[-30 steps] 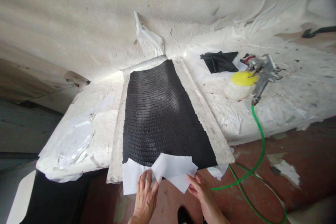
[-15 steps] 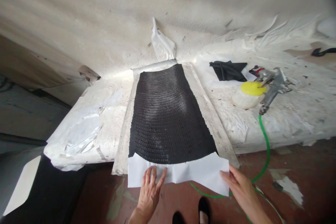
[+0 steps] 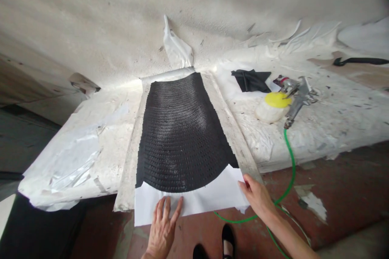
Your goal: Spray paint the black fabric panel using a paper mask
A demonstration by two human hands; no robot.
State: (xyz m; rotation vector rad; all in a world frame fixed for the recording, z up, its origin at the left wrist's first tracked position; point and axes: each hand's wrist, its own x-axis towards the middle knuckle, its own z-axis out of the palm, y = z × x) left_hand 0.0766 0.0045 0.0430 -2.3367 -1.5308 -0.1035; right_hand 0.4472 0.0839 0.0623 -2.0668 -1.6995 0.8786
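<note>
A black sheet with rows of small slits (image 3: 182, 133) lies on a pale, worn board (image 3: 129, 162). Across its near end is a strip of white paper (image 3: 209, 198) with a curved upper edge, covering that end of the black sheet. My left hand (image 3: 162, 222) rests on the paper's lower left part, fingers spread and the palm below the edge. At the paper's right end my right hand (image 3: 257, 194) pinches the edge between thumb and fingers.
To the right on the covered bench (image 3: 243, 107) lies a spray gun (image 3: 300, 97) with a yellow-lidded cup (image 3: 275, 103). Its green hose (image 3: 291, 166) hangs to the floor. A folded black cloth (image 3: 251, 80) is behind it. A paint-marked wall (image 3: 115, 20) rises behind.
My right hand has raised the right end of the white paper and brought it up against the black sheet. The view has swung right. My left hand stays on the paper.
</note>
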